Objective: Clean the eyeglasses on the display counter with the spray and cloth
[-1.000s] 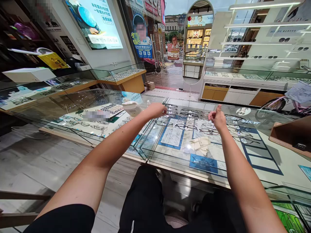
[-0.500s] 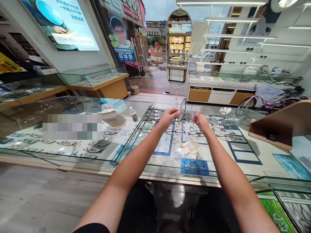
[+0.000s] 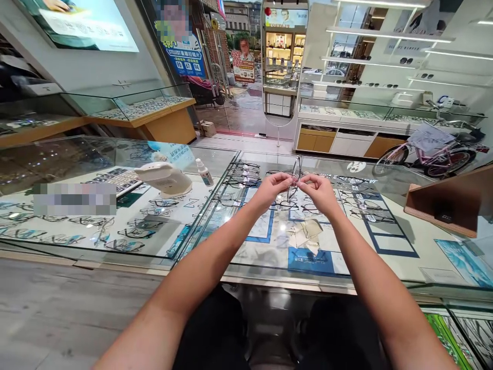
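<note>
Above the glass counter (image 3: 265, 259) I hold up a pair of eyeglasses (image 3: 297, 167), turned on end. My left hand (image 3: 272, 189) pinches it from the left side. From the right, my right hand (image 3: 319, 192) has thumb and forefinger closed on the same frame, so the fingertips of both hands nearly meet. Rows of eyeglasses on display (image 3: 242, 174) lie around and beneath my hands. A crumpled cream cloth (image 3: 307, 235) rests on the counter nearer to me, beside a blue card (image 3: 310, 260).
To the left stand a white spray bottle (image 3: 204, 172) and a beige device (image 3: 164, 179). A wooden stand (image 3: 439, 205) juts in at the right. Farther off are an oval mirror (image 3: 280, 105) and a pink bicycle (image 3: 431, 151).
My right hand has moved left and now grips the eyeglasses together with my left hand. Half a second ago only the left hand held them. The view has tipped downward.
</note>
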The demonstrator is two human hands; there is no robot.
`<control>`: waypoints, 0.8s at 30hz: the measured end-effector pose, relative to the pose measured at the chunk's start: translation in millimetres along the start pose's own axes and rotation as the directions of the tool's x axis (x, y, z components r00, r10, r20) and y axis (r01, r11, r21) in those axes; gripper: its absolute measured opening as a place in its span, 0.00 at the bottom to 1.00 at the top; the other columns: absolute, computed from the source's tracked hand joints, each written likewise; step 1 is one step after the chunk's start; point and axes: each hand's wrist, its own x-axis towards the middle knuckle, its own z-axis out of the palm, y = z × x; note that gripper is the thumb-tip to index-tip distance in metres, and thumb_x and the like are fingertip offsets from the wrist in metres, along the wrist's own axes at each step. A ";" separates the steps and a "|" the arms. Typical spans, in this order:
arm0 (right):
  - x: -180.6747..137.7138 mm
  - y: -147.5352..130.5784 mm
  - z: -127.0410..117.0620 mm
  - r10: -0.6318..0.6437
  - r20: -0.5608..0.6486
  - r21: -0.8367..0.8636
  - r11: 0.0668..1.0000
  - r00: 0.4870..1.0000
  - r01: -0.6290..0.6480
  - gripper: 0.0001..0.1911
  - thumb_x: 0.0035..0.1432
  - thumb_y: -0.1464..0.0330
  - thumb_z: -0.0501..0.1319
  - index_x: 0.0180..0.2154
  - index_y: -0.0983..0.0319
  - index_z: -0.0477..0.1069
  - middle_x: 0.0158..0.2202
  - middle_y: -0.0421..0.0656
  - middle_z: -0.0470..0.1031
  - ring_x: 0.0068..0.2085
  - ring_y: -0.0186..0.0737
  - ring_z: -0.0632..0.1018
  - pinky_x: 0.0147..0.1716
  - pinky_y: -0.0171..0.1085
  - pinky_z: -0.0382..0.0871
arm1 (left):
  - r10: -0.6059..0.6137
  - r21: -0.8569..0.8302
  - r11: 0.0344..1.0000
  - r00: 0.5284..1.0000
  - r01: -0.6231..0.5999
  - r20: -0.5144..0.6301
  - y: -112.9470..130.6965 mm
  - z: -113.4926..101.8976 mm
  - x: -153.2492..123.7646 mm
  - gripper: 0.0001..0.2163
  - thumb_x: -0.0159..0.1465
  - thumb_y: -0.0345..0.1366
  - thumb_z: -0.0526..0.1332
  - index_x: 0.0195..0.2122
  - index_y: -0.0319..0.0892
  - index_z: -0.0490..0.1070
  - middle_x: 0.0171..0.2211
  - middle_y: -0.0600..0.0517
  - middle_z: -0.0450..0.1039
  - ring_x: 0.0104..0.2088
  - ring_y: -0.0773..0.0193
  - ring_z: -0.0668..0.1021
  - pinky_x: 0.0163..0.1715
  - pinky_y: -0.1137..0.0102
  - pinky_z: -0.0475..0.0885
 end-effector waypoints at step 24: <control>5.1 6.9 -39.2 -0.375 -0.352 -0.705 0.709 0.858 0.020 0.15 0.73 0.55 0.57 0.44 0.59 0.76 0.26 0.43 0.75 0.27 0.42 0.69 0.33 0.40 0.52 | 0.270 0.477 0.851 0.962 -0.220 -0.038 16.7 -6.4 -4.9 0.11 0.70 0.47 0.61 0.39 0.44 0.69 0.42 0.49 0.78 0.43 0.60 0.77 0.46 0.65 0.68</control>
